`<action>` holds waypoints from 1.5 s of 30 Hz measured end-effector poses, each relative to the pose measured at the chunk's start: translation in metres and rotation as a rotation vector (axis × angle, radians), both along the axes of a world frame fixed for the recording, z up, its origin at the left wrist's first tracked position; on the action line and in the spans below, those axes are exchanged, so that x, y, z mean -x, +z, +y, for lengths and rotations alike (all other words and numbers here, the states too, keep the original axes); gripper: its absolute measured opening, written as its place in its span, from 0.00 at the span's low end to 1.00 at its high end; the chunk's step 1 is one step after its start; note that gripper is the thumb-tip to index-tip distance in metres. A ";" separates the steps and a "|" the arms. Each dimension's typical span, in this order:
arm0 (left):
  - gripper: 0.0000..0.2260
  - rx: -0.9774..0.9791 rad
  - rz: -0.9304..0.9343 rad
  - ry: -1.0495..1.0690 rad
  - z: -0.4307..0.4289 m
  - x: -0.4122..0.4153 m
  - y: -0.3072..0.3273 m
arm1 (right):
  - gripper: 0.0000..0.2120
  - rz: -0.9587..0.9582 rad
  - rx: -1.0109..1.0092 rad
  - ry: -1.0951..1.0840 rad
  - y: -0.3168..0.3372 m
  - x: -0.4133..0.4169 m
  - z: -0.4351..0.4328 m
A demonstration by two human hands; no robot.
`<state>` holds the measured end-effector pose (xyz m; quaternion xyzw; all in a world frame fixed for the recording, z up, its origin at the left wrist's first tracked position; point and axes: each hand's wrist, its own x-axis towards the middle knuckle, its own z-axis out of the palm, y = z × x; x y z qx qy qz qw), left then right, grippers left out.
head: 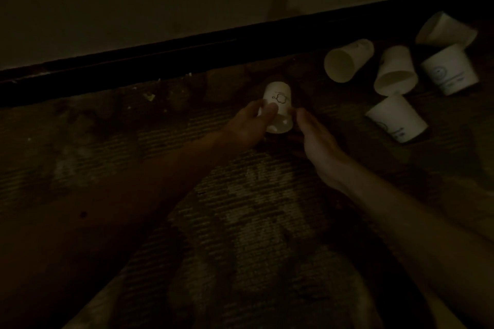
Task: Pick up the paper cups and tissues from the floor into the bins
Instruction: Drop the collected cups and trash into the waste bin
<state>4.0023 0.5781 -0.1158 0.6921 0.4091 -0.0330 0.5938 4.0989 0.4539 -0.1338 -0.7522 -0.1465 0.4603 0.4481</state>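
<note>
Carpet floor [254, 211] close; left hand [247, 125] grips paper cup [279, 103] at twelve o'clock, right hand [319, 143] flat-fingered beside. Pickup step; next: lift, find bin.

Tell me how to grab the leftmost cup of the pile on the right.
Probably best to pinch the rim of that cup: it lies on its side with the open mouth turned toward you, so come from the near left, thumb inside, fingers outside. The right hand is free.
</note>
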 end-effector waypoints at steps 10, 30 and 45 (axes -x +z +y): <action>0.21 -0.133 0.106 0.002 -0.026 -0.010 0.021 | 0.21 0.172 -0.008 -0.077 0.022 -0.021 -0.053; 0.36 -0.386 0.406 -0.668 -0.109 -0.019 0.055 | 0.24 -0.499 0.265 0.405 -0.019 0.011 -0.149; 0.31 -0.608 0.502 -0.823 -0.107 -0.074 0.058 | 0.08 0.057 0.013 -0.321 -0.023 -0.032 -0.156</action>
